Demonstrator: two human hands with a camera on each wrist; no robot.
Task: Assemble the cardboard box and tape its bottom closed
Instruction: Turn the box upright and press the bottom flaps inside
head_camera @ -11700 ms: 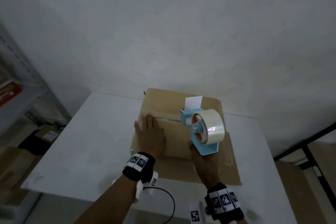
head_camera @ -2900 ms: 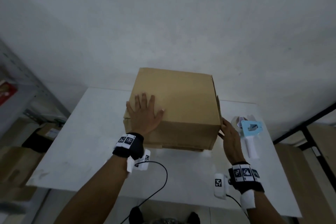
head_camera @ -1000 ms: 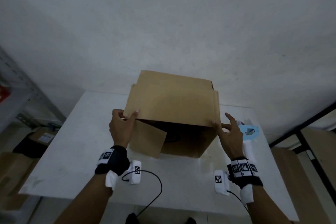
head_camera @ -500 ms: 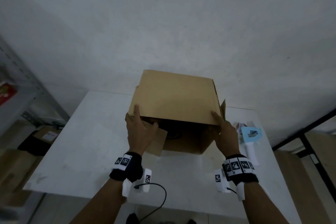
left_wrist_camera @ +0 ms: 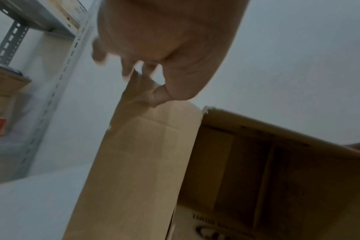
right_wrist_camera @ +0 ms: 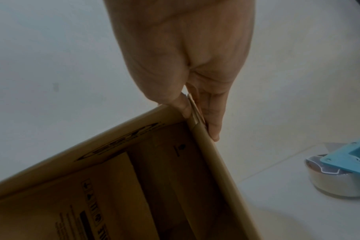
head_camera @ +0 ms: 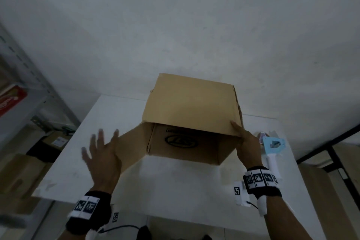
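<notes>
Since half a second earlier, my left hand (head_camera: 103, 157) had come off the box's near left corner and swung out toward 9 o'clock; the side flap (head_camera: 132, 148) it had been holding now stuck out left. That grip was released, fingers spread and blurred, the flap lying just beside the palm; whether they touched I could not tell. At 3 o'clock my right hand (head_camera: 246, 142) was grasping the near right corner of the cardboard box (head_camera: 191, 107), thumb on top and fingers (right_wrist_camera: 213, 123) against the side wall. The box lay on its side at the middle of the white desk (head_camera: 175, 181), its open end facing me. Just right of it, beyond my right wrist, lay the blue tape dispenser (head_camera: 272, 145). At far left stood a metal shelf (head_camera: 29, 91).
</notes>
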